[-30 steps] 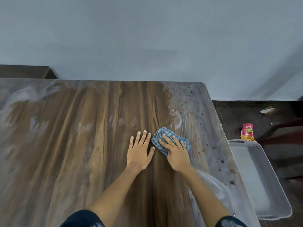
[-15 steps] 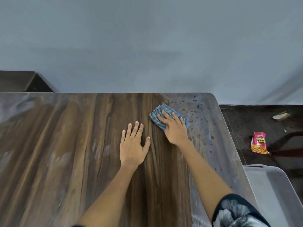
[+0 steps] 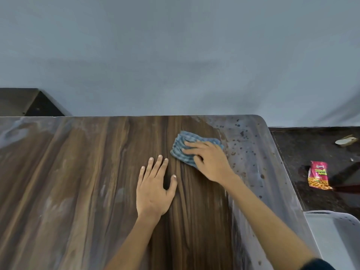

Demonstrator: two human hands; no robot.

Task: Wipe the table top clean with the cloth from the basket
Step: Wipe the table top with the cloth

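Note:
A folded blue checked cloth [image 3: 183,147] lies on the dark wood-grain table top [image 3: 87,172] near its far right corner. My right hand [image 3: 209,160] presses down on the cloth with its fingers spread and pointing left. My left hand [image 3: 154,187] rests flat on the table just left of and nearer than the cloth, fingers straight. Dark specks and a pale dusty film cover the table's right strip [image 3: 251,152] beside the cloth. The grey basket [image 3: 331,223] stands on the floor at the lower right.
A wall rises directly behind the table's far edge. On the dark floor to the right lie a red snack packet [image 3: 318,175] and a pale scrap [image 3: 346,140]. A dark piece of furniture [image 3: 23,102] stands at the far left.
My right hand has slid the cloth away from me toward the far right corner and turned its fingers leftward. My left hand stays flat on the table.

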